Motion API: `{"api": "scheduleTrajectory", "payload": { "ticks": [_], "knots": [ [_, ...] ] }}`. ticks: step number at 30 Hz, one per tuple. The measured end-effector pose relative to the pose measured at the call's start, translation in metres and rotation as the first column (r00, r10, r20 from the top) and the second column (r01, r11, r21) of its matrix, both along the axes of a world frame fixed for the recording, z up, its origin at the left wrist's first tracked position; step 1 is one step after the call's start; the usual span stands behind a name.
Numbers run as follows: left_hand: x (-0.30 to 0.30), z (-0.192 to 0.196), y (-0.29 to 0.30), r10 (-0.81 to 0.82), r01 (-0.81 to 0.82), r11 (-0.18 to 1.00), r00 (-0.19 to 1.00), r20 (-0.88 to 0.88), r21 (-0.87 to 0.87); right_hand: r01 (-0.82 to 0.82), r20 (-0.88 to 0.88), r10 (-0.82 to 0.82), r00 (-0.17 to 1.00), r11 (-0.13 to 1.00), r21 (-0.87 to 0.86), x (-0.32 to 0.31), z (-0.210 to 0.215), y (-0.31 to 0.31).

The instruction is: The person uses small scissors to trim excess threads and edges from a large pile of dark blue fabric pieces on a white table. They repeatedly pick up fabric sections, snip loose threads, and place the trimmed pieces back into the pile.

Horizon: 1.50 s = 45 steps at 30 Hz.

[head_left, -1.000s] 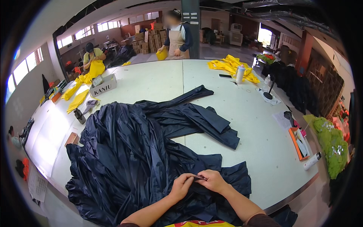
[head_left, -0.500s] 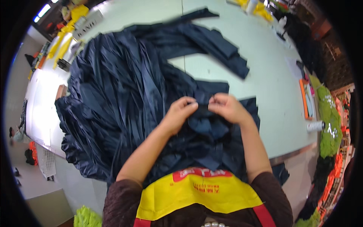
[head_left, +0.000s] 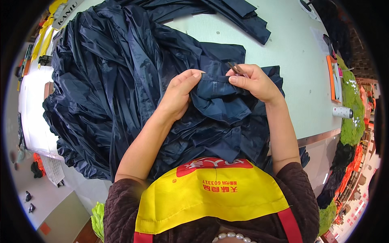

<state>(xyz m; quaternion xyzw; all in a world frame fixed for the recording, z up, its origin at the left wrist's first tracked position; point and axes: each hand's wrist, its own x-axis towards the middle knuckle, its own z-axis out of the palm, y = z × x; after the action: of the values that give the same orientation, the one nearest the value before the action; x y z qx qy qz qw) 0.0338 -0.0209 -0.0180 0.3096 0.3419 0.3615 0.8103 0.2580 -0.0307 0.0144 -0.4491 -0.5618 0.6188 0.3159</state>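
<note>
A hemmed edge of a dark blue garment (head_left: 216,90) is stretched between my two hands. My left hand (head_left: 178,93) pinches it at its left end, thumb against the fingers. Its right end is pinched by my right hand (head_left: 259,84). That hand also has small snips (head_left: 236,69) in it, blades sticking up past the fingers; their handle is hidden in the palm. The rest of the dark blue cloth lies below and around both hands, partly over the table's near edge.
A large crumpled heap of dark blue cloth (head_left: 105,85) covers the left of the pale table (head_left: 300,93). Folded dark strips (head_left: 243,20) lie at the far side. An orange-edged tray (head_left: 333,79) and a thread cone (head_left: 342,112) sit at the right edge, beside green cloth (head_left: 352,117).
The view has shifted, so the cloth and hands sit higher in it. My hands have moved apart along the edge, pulling it straight. The snips' blades now show clearly in my right hand.
</note>
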Motion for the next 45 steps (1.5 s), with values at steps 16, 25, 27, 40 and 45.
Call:
{"api": "scheduleTrajectory", "payload": {
  "ticks": [16, 25, 27, 40, 45],
  "knots": [
    [0.005, -0.001, -0.006, 0.05, -0.05, 0.998, 0.999, -0.001, -0.048, 0.176, 0.189, -0.256, 0.948, 0.916, 0.36, -0.006, 0.014, -0.013],
    [-0.001, -0.004, -0.008, -0.018, 0.053, 0.967, 0.99, -0.14, 0.25, 0.089, 0.247, -0.257, 0.934, 0.839, 0.536, -0.035, -0.001, -0.029],
    [-0.011, 0.009, -0.007, -0.178, 0.274, 0.913, 0.934, -0.31, 0.302, 0.021, 0.226, -0.114, 0.968, 0.925, 0.379, -0.031, -0.003, -0.038],
    [0.052, 0.054, 0.088, -0.034, 0.763, 0.438, 0.543, -0.839, 0.476, 0.311, -0.019, -0.315, 0.949, 0.925, 0.219, -0.095, -0.104, -0.078],
    [0.106, -0.088, 0.115, 0.557, 0.826, 0.009, 0.464, -0.689, 0.564, 0.313, -0.008, -0.327, 0.945, 0.896, 0.315, -0.09, -0.105, -0.077]
  ]
}}
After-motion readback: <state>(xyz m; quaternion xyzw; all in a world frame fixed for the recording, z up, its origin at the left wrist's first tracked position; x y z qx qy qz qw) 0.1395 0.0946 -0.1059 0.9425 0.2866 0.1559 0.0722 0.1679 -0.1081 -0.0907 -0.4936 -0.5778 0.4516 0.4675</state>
